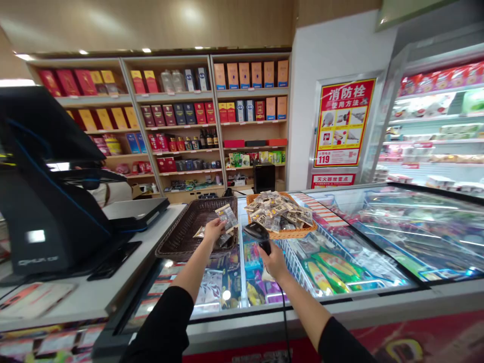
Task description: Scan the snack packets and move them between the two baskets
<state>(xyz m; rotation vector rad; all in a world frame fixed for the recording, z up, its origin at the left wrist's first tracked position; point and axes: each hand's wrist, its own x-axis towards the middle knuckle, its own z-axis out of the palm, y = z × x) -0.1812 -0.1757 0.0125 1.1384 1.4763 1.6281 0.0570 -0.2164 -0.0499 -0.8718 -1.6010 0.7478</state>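
Observation:
My left hand [214,230] is closed on a small clear snack packet [227,218], held over the right side of a dark brown woven basket [181,229]. A few more packets [225,239] lie in that basket under the hand. In my right hand [275,261] is a black barcode scanner [260,236], its head pointing up and left toward the packet. The scanner's cable [284,317] hangs down past the freezer's front edge. Just beyond the scanner, a light orange wicker basket [298,233] is heaped with similar packets [278,209].
Both baskets rest on a glass-topped chest freezer [363,292] filled with packaged food. To the left, a counter [124,282] carries a checkout terminal [49,201], a scale [138,212] and a dark phone-like slab [114,260]. Shelves of boxes [176,115] stand behind.

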